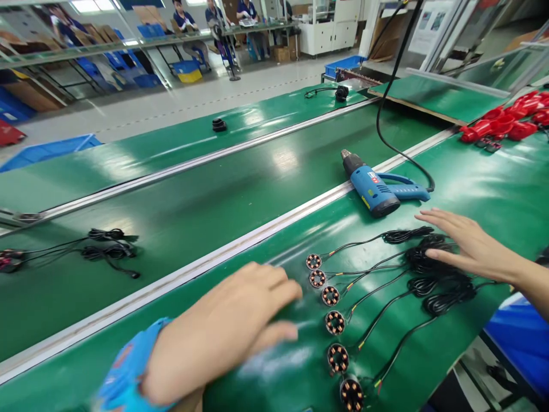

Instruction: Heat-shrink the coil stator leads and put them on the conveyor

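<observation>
Crinkled bright-blue cuff (134,366) with reddish patches behind the left hand (227,320), right hand (474,243) and forearm (532,281) bare

I count two hands: one left hand (229,320) and one right hand (476,246). There are six round copper rings (335,315) close by, and one blue heat gun (374,187). I see one blue wristband (132,366). The red parts (497,123) are too piled up to count, and so are the black cords (450,297) near the rings. At least four people (184,22) are far back.
</observation>
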Action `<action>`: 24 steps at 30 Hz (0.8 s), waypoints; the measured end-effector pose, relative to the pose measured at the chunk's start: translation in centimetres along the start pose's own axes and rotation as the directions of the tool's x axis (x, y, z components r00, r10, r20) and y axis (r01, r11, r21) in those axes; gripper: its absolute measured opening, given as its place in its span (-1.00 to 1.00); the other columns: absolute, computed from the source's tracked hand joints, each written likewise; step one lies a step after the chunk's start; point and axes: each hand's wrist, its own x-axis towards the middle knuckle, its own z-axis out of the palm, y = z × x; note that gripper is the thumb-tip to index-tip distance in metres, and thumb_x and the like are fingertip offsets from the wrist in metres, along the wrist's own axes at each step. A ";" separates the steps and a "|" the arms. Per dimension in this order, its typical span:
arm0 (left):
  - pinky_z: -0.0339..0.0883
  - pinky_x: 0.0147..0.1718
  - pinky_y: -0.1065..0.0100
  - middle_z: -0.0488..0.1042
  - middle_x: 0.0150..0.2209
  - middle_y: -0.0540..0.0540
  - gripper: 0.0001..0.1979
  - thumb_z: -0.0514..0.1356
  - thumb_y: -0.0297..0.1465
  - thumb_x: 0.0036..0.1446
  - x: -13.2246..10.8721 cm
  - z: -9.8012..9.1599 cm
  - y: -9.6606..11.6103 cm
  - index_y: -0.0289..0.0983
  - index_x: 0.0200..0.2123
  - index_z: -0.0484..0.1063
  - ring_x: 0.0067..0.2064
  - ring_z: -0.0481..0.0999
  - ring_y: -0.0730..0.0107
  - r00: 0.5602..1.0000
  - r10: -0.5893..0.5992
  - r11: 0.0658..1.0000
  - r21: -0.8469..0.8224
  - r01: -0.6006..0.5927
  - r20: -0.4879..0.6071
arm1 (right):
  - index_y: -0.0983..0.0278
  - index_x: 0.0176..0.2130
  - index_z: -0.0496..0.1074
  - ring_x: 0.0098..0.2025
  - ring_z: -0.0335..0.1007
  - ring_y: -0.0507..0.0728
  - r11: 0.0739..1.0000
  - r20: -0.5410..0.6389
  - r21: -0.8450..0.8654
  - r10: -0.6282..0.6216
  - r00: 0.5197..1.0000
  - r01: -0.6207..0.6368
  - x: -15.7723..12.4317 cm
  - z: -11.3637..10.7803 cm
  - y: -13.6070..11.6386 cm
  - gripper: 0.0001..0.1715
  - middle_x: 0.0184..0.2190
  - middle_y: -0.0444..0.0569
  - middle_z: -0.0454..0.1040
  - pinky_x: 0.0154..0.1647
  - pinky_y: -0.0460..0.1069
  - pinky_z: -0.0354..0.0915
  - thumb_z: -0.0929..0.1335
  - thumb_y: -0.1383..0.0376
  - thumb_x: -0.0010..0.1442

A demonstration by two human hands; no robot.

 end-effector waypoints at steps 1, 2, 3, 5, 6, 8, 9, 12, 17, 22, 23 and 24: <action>0.25 -0.17 0.22 0.42 -0.19 -0.06 -0.75 0.21 -0.15 0.32 1.2 0.3 -0.6 -0.20 -0.11 0.43 -0.18 0.39 0.22 0.997 -0.076 0.996 0.056 0.075 0.014 | -0.03 0.42 -0.09 0.41 -0.07 0.26 1.000 0.009 0.000 0.010 1.000 -0.010 -0.6 0.6 0.0 -0.26 0.37 0.01 0.08 0.33 0.25 0.04 0.18 -0.14 0.41; 0.22 -0.14 0.16 0.42 -0.20 -0.09 -0.81 0.24 -0.25 0.30 2.3 0.9 -1.0 -0.25 -0.15 0.45 -0.17 0.39 0.17 0.990 -0.141 0.985 0.101 0.139 0.013 | -0.03 0.43 -0.12 0.43 -0.11 0.26 1.000 0.012 0.007 0.026 1.000 -0.026 -1.1 1.3 -0.1 -0.26 0.39 0.00 0.04 0.34 0.25 0.02 0.17 -0.12 0.42; 0.20 -0.12 0.14 0.41 -0.20 -0.10 -0.85 0.22 -0.30 0.32 3.3 1.6 -1.2 -0.27 -0.18 0.46 -0.15 0.39 0.16 0.986 -0.167 0.981 0.106 0.164 0.018 | -0.02 0.43 -0.14 0.43 -0.13 0.27 0.999 0.015 0.018 0.038 0.999 -0.039 -1.5 2.0 0.0 -0.27 0.40 0.00 0.01 0.35 0.27 0.02 0.17 -0.10 0.43; 0.18 -0.11 0.17 0.42 -0.21 -0.08 -0.82 0.16 -0.28 0.37 5.1 3.1 -1.0 -0.26 -0.20 0.48 -0.14 0.40 0.22 0.991 -0.126 0.992 0.027 0.125 0.042 | -0.03 0.43 -0.16 0.42 -0.11 0.30 0.998 0.011 0.039 0.046 0.999 -0.047 -1.8 3.4 0.0 -0.28 0.42 -0.01 -0.04 0.32 0.30 0.06 0.16 -0.08 0.43; 0.17 -0.12 0.19 0.43 -0.22 -0.06 -0.80 0.14 -0.27 0.39 5.8 3.7 -0.8 -0.25 -0.21 0.48 -0.14 0.40 0.26 0.994 -0.088 0.996 -0.024 0.090 0.064 | -0.03 0.44 -0.16 0.41 -0.08 0.31 0.998 0.005 0.046 0.047 0.999 -0.047 -1.8 4.0 0.0 -0.28 0.41 -0.01 -0.04 0.30 0.32 0.09 0.15 -0.07 0.44; 0.16 -0.15 0.21 0.44 -0.23 -0.04 -0.77 0.17 -0.23 0.37 6.7 4.6 0.0 -0.27 -0.23 0.47 -0.15 0.40 0.30 0.994 -0.053 0.996 -0.067 0.060 0.101 | 0.01 0.43 -0.11 0.39 -0.02 0.32 0.999 -0.035 0.036 0.030 0.999 -0.029 -1.6 4.6 0.0 -0.29 0.38 0.01 0.04 0.27 0.34 0.12 0.14 -0.07 0.43; 0.15 -0.16 0.21 0.44 -0.23 -0.04 -0.76 0.20 -0.22 0.35 6.9 4.9 0.4 -0.28 -0.25 0.46 -0.16 0.40 0.30 0.992 -0.054 0.996 -0.063 0.062 0.113 | 0.04 0.41 -0.06 0.39 -0.03 0.33 1.000 -0.053 0.018 0.015 0.998 -0.014 -1.4 4.7 -0.1 -0.29 0.36 0.02 0.08 0.27 0.34 0.11 0.15 -0.08 0.42; 0.14 -0.12 0.19 0.42 -0.23 -0.04 -0.72 0.24 -0.16 0.30 6.8 5.2 1.3 -0.28 -0.25 0.43 -0.15 0.38 0.28 0.990 -0.050 0.997 -0.058 0.058 0.131 | 0.15 0.34 0.10 0.41 -0.09 0.33 0.999 -0.052 0.002 -0.048 0.998 0.048 -1.1 4.2 -0.3 -0.30 0.32 0.04 0.18 0.34 0.34 0.04 0.20 -0.11 0.39; 0.14 -0.11 0.13 0.41 -0.21 -0.04 -0.75 0.25 -0.17 0.29 5.8 4.6 1.9 -0.25 -0.21 0.42 -0.15 0.35 0.19 0.995 -0.063 0.998 -0.014 0.064 0.079 | 0.21 0.46 -0.10 0.44 -0.23 0.44 0.987 0.260 0.160 -0.064 0.963 0.023 -2.7 2.3 0.1 0.29 0.41 0.16 -0.06 0.36 0.43 -0.03 0.38 -0.36 0.08; 0.12 0.01 0.13 0.45 -0.09 -0.05 -0.60 0.20 -0.05 0.30 4.6 5.2 5.1 -0.21 0.01 0.38 -0.01 0.38 0.17 0.977 0.051 0.998 -0.022 -0.057 -0.209 | 0.27 0.50 -0.30 0.44 -0.44 0.56 0.995 0.452 0.102 -0.047 0.891 0.001 -4.1 1.1 -0.5 0.80 0.44 0.25 -0.29 0.35 0.52 -0.24 0.62 -0.14 -0.39; 0.09 0.09 0.13 0.46 -0.05 -0.05 -0.57 0.15 -0.01 0.32 4.3 6.3 6.3 -0.19 0.05 0.39 0.08 0.36 0.18 0.954 0.098 0.994 -0.019 -0.107 -0.283 | 0.29 0.49 -0.27 0.44 -0.39 0.56 0.997 0.447 0.079 -0.037 0.894 0.001 -3.9 0.9 -0.8 0.73 0.43 0.26 -0.24 0.35 0.50 -0.24 0.61 -0.04 -0.36; 0.01 0.19 0.13 0.47 -0.02 -0.05 -0.55 0.11 0.02 0.34 3.9 7.8 7.4 -0.17 0.06 0.41 0.17 0.32 0.17 0.928 0.159 0.986 -0.002 -0.169 -0.338 | 0.31 0.49 -0.21 0.42 -0.30 0.56 0.998 0.435 0.061 -0.029 0.900 0.003 -3.6 0.8 -1.2 0.64 0.42 0.28 -0.17 0.36 0.47 -0.20 0.59 0.05 -0.32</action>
